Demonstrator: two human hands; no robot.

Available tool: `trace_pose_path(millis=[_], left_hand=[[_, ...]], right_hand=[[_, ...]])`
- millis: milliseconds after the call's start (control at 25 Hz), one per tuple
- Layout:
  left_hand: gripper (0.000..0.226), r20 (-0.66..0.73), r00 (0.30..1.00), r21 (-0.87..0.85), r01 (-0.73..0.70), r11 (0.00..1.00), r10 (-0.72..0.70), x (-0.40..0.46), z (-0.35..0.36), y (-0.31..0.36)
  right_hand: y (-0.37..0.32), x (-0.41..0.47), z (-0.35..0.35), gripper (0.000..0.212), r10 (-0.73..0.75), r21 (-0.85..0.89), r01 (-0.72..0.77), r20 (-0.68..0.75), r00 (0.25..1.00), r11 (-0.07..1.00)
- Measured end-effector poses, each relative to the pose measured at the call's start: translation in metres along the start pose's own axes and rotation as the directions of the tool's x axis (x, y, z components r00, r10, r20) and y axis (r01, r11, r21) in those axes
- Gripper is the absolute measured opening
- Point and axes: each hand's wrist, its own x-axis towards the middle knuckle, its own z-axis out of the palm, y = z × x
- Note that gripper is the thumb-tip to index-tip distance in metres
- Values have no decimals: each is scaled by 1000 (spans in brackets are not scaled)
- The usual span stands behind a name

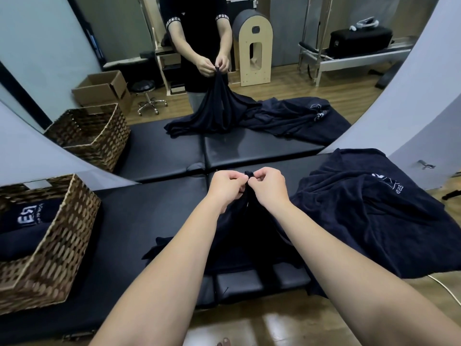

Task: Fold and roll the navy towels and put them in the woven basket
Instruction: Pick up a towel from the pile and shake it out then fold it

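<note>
Your left hand and right hand pinch one bunched corner of the navy towel above the mat's middle, so spreading unevenly risks dragging it off the near edge.

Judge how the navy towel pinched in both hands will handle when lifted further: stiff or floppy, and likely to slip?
Probably very floppy: the towel hangs in drapes from the left hand and right hand. Its plush surface likely resists slipping. The grip covers one bunched point, so the rest should trail over the black mat.
</note>
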Motion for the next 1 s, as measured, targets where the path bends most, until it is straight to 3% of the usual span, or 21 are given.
trace_pose_path(millis=[320, 560, 680, 800, 880, 1000], left_hand=[[32, -61, 998, -29, -21, 999, 19, -2, -2, -4], [19, -120, 989, 0, -89, 996, 88, -5, -5, 3], [15, -81, 992, -50, -99, 994, 95, -6, -10, 12], [15, -78, 992, -94, -104, 990, 96, -8, -14, 21], [8, -98, 990, -111, -113, 987, 102, -7, -17, 29], [10, -137, 981, -14, -138, 990, 135, -7, -26, 50]], right_hand=[[-14, -3, -1, 5, -37, 51, 37, -10, 999, 998], [-13, -3, 1, 1, -76, 33, 76, -3, 997, 997], [-18, -2, 2, 18, -113, 78, 109, 35, 993, 991], [-29, -5, 0, 41, -13, 338, -28, 119, 993, 941], [-37, -7, -2, 46, 67, 555, -188, 231, 971, 811], [-50, -2, -7, 43, 52, 657, -251, 307, 950, 711]])
